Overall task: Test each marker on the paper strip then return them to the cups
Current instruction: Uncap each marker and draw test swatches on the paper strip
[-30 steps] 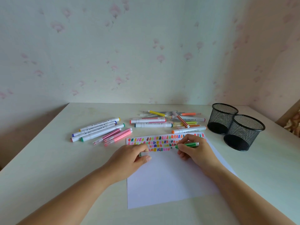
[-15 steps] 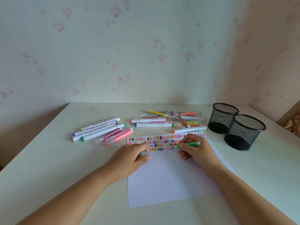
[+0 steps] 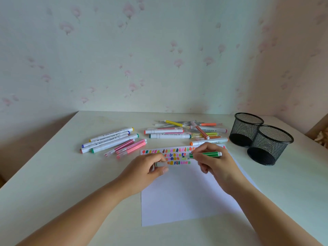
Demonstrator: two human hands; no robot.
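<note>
With rows of colour swatches (image 3: pixel 174 154) already filling the top of the paper (image 3: pixel 186 192), we found the right hand (image 3: pixel 219 166) gripping a green marker (image 3: pixel 208 154) over them, the left hand (image 3: pixel 146 168) pinching what seemed its cap (image 3: pixel 161 164), both cups (image 3: pixel 269 148) empty and the other markers (image 3: pixel 168 136) lying on the table (image 3: pixel 53 183).

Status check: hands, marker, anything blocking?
Right hand grips green marker, tip at paper strip. Left hand pinches a cap. Loose markers behind strip; nothing between hands and cups.
</note>
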